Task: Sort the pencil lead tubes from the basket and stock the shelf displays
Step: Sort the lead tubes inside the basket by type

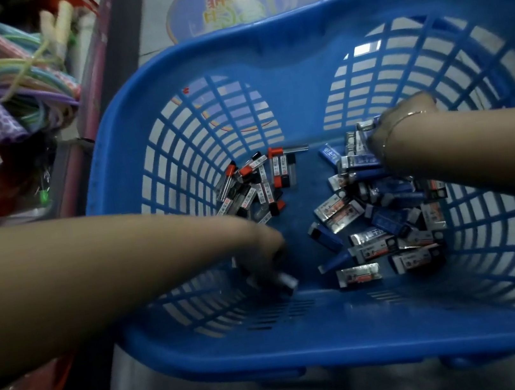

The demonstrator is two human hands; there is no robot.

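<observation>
Filling most of the view, a blue plastic basket [337,333] with slotted walls sits on a pale floor, and both bare forearms reach down into it. The left arm enters from 9 o'clock, its hand [267,260] angled down at the basket's near wall, fingers curled around a few small tubes [287,280]; motion blur hides how many it holds. The right arm comes in from 3 o'clock, a thin bracelet [399,125] on the wrist, and the right hand [406,126] is bent over the top of the blue-and-silver pile, fingers curled on several flat packs [361,159]; the exact grip is hidden behind the wrist.

Two heaps lie on the basket floor. At 12 o'clock from the left hand is a cluster of clear lead tubes [254,185] with red or black caps, too overlapped to count exactly, roughly twenty. At 6 o'clock from the right hand spreads the larger heap of blue and silver lead packs [384,226], again overlapping, well over twenty.

Outside the basket, at 10 o'clock, hangs a bundle of pastel skipping ropes [7,75].
</observation>
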